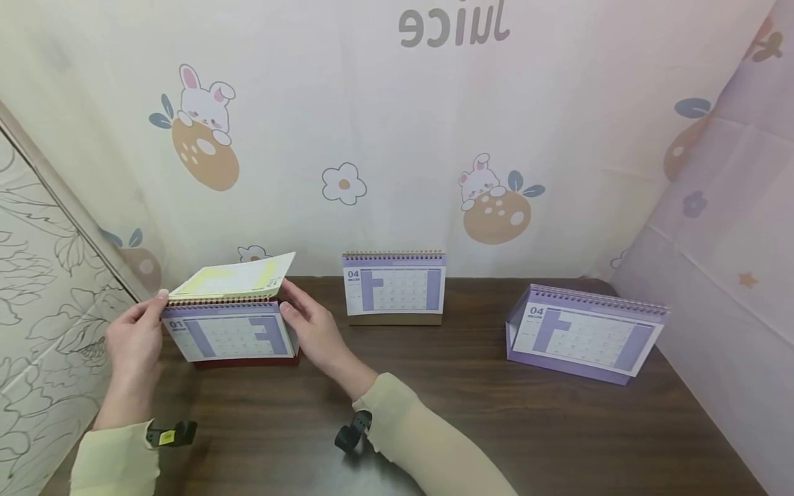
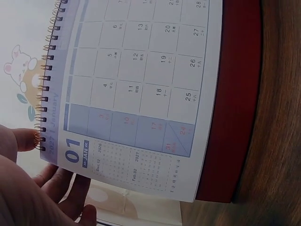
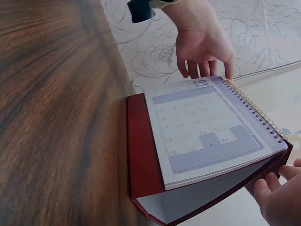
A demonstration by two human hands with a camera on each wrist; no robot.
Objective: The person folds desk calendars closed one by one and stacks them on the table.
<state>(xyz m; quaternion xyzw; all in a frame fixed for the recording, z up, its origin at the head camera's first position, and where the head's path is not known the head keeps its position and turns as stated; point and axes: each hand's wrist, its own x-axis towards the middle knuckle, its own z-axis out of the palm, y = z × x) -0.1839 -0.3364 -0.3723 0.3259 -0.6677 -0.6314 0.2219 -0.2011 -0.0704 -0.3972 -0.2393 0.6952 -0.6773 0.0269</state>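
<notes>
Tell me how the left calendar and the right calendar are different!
The left calendar has a red stand; the right calendar has a purple stand. The left calendar shows 01, the right calendar 04. The left hand and right hand hold the left calendar; the right calendar stands untouched. Both are spiral-bound.

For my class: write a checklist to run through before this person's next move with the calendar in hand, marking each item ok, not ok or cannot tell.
1. Red-based calendar stands on the table: ok.
2. Left hand is at the left end of the coil binding: ok.
3. Right hand is at the calendar's right end: ok.
4. Turned-over pages hang down behind the stand: not ok; they jut out over the back.
5. Right hand's fingers have just one page: cannot tell.
6. Front page matches the middle calendar and right-hand calendar, if matching is wanted: not ok; it shows 01, they show 04.
</notes>
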